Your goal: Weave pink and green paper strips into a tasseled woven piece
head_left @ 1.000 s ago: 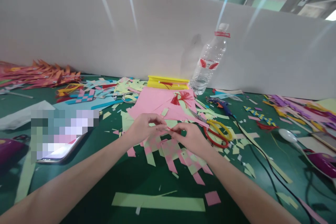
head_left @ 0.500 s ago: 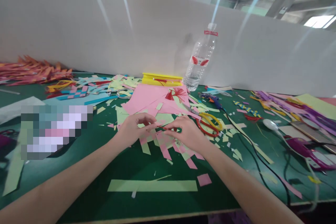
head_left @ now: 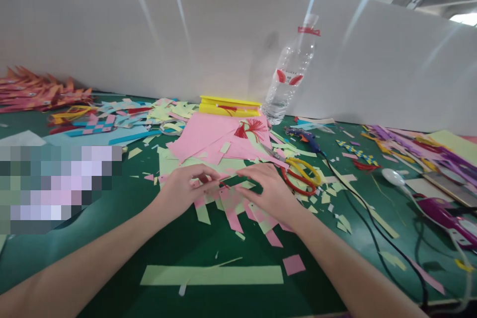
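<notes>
My left hand (head_left: 184, 188) is closed in a pinch on a short piece of red thread (head_left: 225, 185), whose end sticks out past the fingertips. Just to its right, my right hand (head_left: 270, 189) has its thumb and fingers apart, with nothing visible gripped between them. Beneath both hands lies a woven piece of pink and pale green paper strips (head_left: 231, 211), partly hidden by the fingers. Beyond them, a red tassel bundle (head_left: 250, 130) rests on pink paper sheets (head_left: 204, 134). Scissors (head_left: 303, 171) with red and yellow handles lie beside my right hand.
A tilted plastic bottle (head_left: 288, 79) and a yellow folded holder (head_left: 223, 105) stand near the white partition. Glue guns (head_left: 303, 138) with trailing cords lie to the right. A pale green strip (head_left: 212, 275) lies in front, and paper scraps cover much of the green table.
My right hand's thumb and fingers have spread apart and come away from the red thread. My left hand still pinches it. The camera view has tilted slightly downward.
</notes>
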Motion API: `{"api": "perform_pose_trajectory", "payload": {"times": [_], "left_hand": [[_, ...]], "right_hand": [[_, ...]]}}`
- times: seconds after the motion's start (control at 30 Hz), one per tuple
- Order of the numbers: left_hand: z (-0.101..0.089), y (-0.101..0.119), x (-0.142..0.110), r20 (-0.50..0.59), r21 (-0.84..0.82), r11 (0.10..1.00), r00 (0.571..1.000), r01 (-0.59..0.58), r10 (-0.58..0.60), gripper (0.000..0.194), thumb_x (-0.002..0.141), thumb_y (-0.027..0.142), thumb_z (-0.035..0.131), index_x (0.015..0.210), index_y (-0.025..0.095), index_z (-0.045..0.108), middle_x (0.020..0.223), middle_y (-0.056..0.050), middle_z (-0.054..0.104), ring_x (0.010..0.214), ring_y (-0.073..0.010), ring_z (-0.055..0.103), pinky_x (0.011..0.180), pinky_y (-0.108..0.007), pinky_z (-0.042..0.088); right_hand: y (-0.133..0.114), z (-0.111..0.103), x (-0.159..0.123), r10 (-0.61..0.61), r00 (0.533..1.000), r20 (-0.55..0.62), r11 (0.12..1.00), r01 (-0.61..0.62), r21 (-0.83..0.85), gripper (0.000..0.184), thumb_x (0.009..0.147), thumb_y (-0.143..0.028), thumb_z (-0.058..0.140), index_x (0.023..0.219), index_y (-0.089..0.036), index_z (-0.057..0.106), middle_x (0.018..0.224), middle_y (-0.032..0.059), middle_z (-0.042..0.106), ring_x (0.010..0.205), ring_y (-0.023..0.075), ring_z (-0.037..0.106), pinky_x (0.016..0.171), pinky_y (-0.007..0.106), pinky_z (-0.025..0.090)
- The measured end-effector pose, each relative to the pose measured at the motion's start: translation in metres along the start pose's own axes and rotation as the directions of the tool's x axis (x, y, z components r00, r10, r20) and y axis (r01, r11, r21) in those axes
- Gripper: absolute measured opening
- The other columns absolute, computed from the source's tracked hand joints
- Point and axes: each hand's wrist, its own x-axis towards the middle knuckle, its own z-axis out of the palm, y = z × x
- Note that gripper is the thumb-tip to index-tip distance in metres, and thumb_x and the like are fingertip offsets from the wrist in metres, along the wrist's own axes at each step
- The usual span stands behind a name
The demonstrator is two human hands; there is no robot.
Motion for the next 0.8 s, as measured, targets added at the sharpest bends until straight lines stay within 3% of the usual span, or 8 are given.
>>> {"api": "perform_pose_trajectory", "payload": {"times": [0.13,0.33,0.43,0.5,0.57,0.67,0.8], "left_hand": [[0.004,0.003,-0.003,0.032,-0.003,1.000,0.999,-0.029,0.029,0.019,0.080,0.040,0.063,0.079,0.022,0.068,0.077,0.000,0.071,0.066,-0.0155,0.064,0.059,-0.024,0.051],[0.006,-0.003,-0.011,0.062,0.132,0.959,0.968,-0.251,0.245,0.017,0.089,0.034,0.056,0.088,0.022,0.067,0.082,0.001,0.071,0.068,-0.0131,0.064,0.061,-0.022,0.049],[-0.007,-0.009,-0.010,0.044,0.298,0.867,0.913,-0.399,0.405,0.018,0.093,0.030,0.050,0.091,0.022,0.067,0.086,-0.001,0.071,0.080,-0.0154,0.065,0.074,-0.027,0.050],[-0.023,-0.016,-0.006,0.004,0.451,0.762,0.855,-0.464,0.518,0.018,0.094,0.028,0.049,0.090,0.022,0.065,0.086,-0.001,0.072,0.083,-0.0170,0.064,0.080,-0.030,0.048],[-0.042,-0.026,-0.002,-0.057,0.600,0.691,0.840,-0.402,0.539,0.019,0.095,0.029,0.047,0.092,0.021,0.064,0.087,-0.002,0.072,0.085,-0.0188,0.064,0.079,-0.032,0.048],[-0.066,-0.043,0.002,-0.119,0.757,0.623,0.896,-0.196,0.427,0.028,0.097,0.033,0.039,0.094,0.019,0.064,0.094,-0.006,0.072,0.091,-0.0230,0.063,0.085,-0.039,0.046],[-0.076,-0.059,0.002,-0.094,0.836,0.543,0.951,-0.085,0.293,0.042,0.096,0.029,0.025,0.102,0.015,0.064,0.119,-0.013,0.063,0.111,-0.0285,0.056,0.094,-0.045,0.041]], "right_hand": [[-0.004,0.004,-0.002,-0.098,0.994,0.039,0.995,0.098,0.001,0.018,0.089,-0.031,0.060,0.103,-0.021,0.067,0.103,0.0039,0.070,0.097,0.0195,0.060,0.089,0.039,0.040],[-0.008,0.004,-0.004,-0.102,0.994,0.044,0.994,0.103,-0.030,0.015,0.090,-0.019,0.056,0.088,-0.022,0.070,0.097,0.0025,0.070,0.095,0.0186,0.058,0.088,0.039,0.040],[-0.006,0.002,-0.004,-0.067,0.997,0.032,0.997,0.068,-0.041,0.016,0.092,-0.020,0.053,0.094,-0.021,0.069,0.097,0.0040,0.071,0.095,0.0189,0.059,0.089,0.040,0.041],[-0.005,0.001,-0.004,-0.059,0.998,0.011,0.996,0.060,-0.062,0.017,0.093,-0.022,0.052,0.096,-0.020,0.068,0.098,0.0053,0.071,0.096,0.0198,0.059,0.090,0.041,0.042],[-0.004,0.001,-0.004,-0.075,0.997,-0.013,0.993,0.073,-0.091,0.016,0.092,-0.022,0.052,0.096,-0.019,0.068,0.098,0.0062,0.071,0.096,0.0205,0.060,0.090,0.041,0.042],[-0.002,0.000,-0.004,-0.103,0.994,-0.026,0.987,0.099,-0.126,0.015,0.090,-0.019,0.053,0.093,-0.019,0.068,0.095,0.0059,0.070,0.093,0.0205,0.060,0.091,0.042,0.042],[0.003,-0.003,-0.003,-0.090,0.996,-0.022,0.985,0.085,-0.151,0.020,0.090,-0.012,0.049,0.093,-0.019,0.067,0.097,0.0056,0.070,0.094,0.0201,0.060,0.092,0.042,0.043]]}}
